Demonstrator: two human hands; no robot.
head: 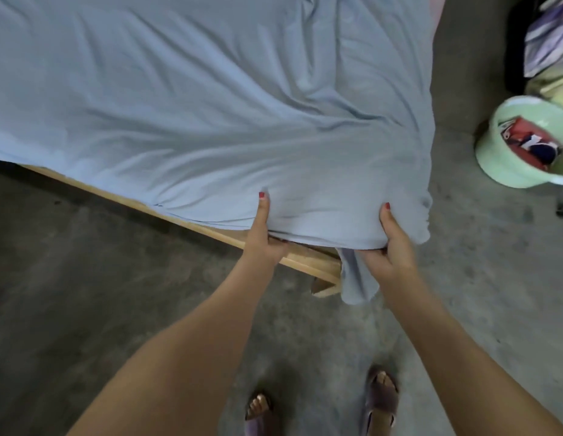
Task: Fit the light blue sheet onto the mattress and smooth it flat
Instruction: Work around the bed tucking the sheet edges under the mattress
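The light blue sheet covers the mattress, wrinkled, with folds running toward the near corner. At that corner both hands grip the covered mattress edge. My left hand has its thumb on top of the sheet and its fingers tucked under the edge. My right hand holds the corner the same way, thumb on top, fingers underneath. A loose flap of the sheet hangs down below the corner, past the wooden bed frame. The mattress itself is hidden under the sheet.
A concrete floor surrounds the bed. A pale green basin holding red and dark items stands on the floor at the right. Behind it lies a pile of striped fabric. My sandalled feet stand near the corner.
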